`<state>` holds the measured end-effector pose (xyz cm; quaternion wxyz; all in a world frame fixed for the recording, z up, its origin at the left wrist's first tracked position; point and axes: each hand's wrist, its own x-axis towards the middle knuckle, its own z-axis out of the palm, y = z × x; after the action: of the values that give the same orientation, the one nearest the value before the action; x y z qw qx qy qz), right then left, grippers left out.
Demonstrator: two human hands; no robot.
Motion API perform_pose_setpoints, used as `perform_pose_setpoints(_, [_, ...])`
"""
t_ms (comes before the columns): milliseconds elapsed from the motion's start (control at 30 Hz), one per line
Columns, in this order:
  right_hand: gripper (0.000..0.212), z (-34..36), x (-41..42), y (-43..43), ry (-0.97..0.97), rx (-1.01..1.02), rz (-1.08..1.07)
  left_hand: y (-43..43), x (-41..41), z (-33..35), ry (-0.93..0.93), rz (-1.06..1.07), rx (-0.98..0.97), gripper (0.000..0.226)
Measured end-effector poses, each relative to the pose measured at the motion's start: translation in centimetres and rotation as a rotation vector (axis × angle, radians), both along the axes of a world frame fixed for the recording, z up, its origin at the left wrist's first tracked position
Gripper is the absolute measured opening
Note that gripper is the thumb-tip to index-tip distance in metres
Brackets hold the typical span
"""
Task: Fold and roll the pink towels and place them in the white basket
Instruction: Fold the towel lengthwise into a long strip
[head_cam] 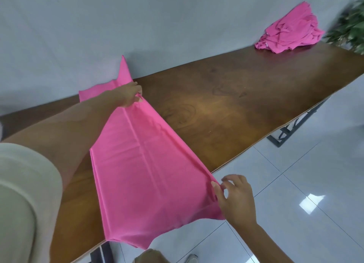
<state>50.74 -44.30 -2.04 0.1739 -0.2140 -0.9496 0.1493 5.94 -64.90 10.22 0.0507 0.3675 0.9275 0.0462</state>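
A pink towel (137,164) lies stretched across the brown wooden table (236,105), its near end hanging over the front edge and its far end bunched up against the wall. My left hand (131,94) pinches the towel's right edge at the far side. My right hand (234,197) pinches the same edge at the near corner, off the table's front edge. A heap of crumpled pink towels (289,32) sits at the table's far right end. No white basket is in view.
A grey wall (157,26) runs along the table's back edge. A green plant (350,26) stands beyond the right end. White glossy floor tiles (305,203) lie in front, with the table's dark metal legs (285,132) below.
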Motion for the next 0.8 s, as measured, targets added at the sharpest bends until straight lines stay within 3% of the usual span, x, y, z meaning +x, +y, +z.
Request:
perform_pose_setpoints(133, [0.032,0.2,1.4,-2.2,-0.105,-0.238,-0.075,-0.9,0.0,0.8,-0.002,-0.023,0.063,0.02])
perform_pose_setpoints(333, [0.017,2.3,2.2,-5.3,-0.133,-0.372,-0.307,-1.9,0.5,2.8,0.004,-0.074,0.104,0.018])
perform_pose_setpoints(500, [0.034,4.9,3.2,-7.5,-0.125,-0.153,-0.291,-4.5,0.4,4.7,0.017,-0.112,0.122,0.023])
perform_pose_setpoints(600, [0.045,5.4,4.3,-9.7,0.025,0.086,-0.232,-6.7,0.1,5.4,0.086,-0.122,0.145,0.018])
perform_pose_setpoints(800, [0.043,5.2,5.7,-16.4,0.196,0.361,-0.118,-11.3,0.8,5.6,0.031,-0.12,0.154,0.018])
